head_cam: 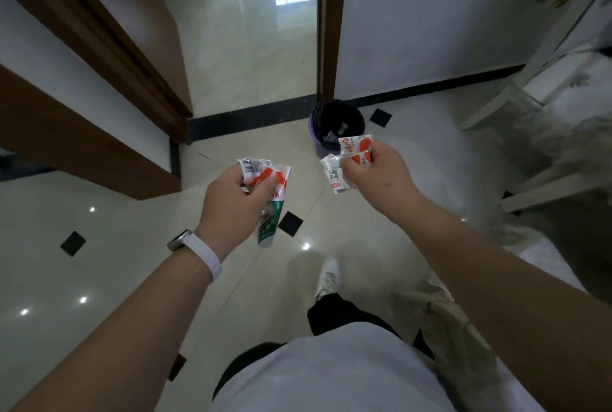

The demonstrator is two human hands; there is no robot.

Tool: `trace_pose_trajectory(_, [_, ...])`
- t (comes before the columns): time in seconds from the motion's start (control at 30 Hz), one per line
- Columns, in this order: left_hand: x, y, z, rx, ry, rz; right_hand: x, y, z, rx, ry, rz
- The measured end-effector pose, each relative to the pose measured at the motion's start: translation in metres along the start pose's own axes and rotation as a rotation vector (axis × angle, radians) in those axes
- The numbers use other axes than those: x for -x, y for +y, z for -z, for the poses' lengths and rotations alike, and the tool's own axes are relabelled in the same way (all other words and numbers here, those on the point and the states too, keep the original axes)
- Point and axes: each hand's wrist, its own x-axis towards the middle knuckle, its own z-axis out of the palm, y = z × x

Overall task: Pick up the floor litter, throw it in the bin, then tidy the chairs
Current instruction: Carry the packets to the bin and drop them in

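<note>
From the head view, your left hand (231, 194) is curled round a bunch of crumpled wrappers (261, 174), red, white and clear. A green-and-white packet (270, 227) hangs down out of the same grasp, below your fingers. Your right hand (374, 176) pinches a few flat wrappers (352, 148), white with red-orange patches, between thumb and fingers; they fan out up and to the left of that pinch. The two hands are held apart at about the same height, with pale floor tiles (132, 246) under them. The bin (318, 146), purple-walled with a black liner, stands on the floor just beyond your right hand. The wrappers in that hand overlap its near rim in the picture, while your left hand is off to the bin's left side. Something small lies inside the liner, too dark to make out. Further right of your right hand is a white frame (506, 103) that is probably a chair, though it is smeared by blur. A watch on a white band (202, 251) sits on your left wrist, and one white shoe (328, 274) shows on the floor below, between your two forearms.
</note>
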Motion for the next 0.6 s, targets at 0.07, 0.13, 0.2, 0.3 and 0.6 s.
trace_pose_trajectory(0.07, [-0.034, 0.014, -0.008, -0.018, -0.013, -0.016, -0.029, -0.009, 0.017, 0.017, 0.023, -0.003])
trace_pose_trajectory(0.13, [-0.063, 0.027, -0.014, -0.052, -0.017, -0.056, -0.052, -0.018, 0.032, 0.016, 0.051, -0.001])
trace_pose_trajectory(0.2, [-0.089, 0.041, -0.019, -0.079, -0.018, -0.091, -0.071, -0.024, 0.045, -0.002, 0.086, -0.013])
trace_pose_trajectory(0.3, [-0.124, 0.059, -0.026, -0.097, -0.032, -0.088, -0.096, -0.027, 0.057, -0.020, 0.113, -0.042])
trace_pose_trajectory(0.6, [-0.245, 0.079, -0.034, 0.009, -0.134, -0.134, -0.192, -0.043, 0.056, 0.034, 0.191, -0.123])
